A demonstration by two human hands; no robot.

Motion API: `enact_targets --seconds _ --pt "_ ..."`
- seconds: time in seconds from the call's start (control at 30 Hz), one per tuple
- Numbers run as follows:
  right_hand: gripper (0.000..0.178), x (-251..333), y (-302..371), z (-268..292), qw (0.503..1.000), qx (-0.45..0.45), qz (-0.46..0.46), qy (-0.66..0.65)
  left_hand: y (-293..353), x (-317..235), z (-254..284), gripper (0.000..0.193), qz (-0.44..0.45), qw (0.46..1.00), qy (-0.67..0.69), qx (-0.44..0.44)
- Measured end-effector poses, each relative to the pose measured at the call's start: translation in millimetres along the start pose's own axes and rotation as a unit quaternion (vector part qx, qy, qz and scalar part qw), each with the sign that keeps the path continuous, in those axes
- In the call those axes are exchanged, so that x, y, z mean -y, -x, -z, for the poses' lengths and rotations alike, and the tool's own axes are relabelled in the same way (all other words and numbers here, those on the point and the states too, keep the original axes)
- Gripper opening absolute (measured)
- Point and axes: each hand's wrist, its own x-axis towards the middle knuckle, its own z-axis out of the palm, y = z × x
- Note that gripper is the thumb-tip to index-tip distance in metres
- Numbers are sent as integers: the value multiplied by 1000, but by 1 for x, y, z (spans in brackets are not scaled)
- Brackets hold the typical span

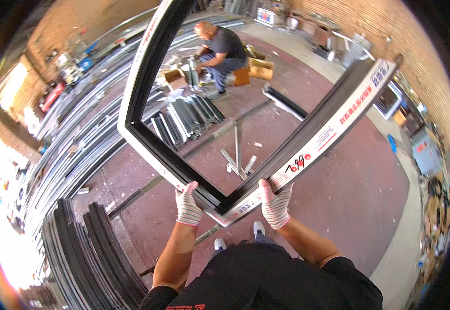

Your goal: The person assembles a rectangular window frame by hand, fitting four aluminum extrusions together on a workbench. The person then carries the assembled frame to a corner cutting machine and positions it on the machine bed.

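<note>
A window frame (312, 155) of dark profile, its outer faces covered in white printed film with a handwritten mark, is held up in front of me, tilted. Three of its sides show, and its far end runs out at the upper edge of the view. My left hand (188, 206), in a striped knit glove, is closed round the short near side, thumb on top. Just right of the near corner, my right hand (276, 205), gloved the same way, grips the long right side with its thumb over the film. Most of my fingers are hidden beneath the frame.
Beyond the frame, a co-worker (224, 49) sits working beside cardboard boxes (261, 70). Short dark profiles (188, 118) and metal offcuts (238, 163) lie on the reddish floor. Long profiles (88, 134) fill the left; a dark bundle (101, 243) stands near my left arm. A grey cabinet (426, 151) is right.
</note>
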Motion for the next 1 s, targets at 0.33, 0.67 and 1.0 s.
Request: enact_targets --seconds 0.33,0.67,1.0 --pt "50 71 93 51 949 -199 -49 239 -98 -49 94 59 -5 973 -206 105" --pt "49 29 222 92 852 -464 -241 -21 -194 -59 89 50 -52 876 -403 259" --pt "62 -40 297 97 768 -382 -513 -30 -247 -57 36 52 -60 734 -611 290"
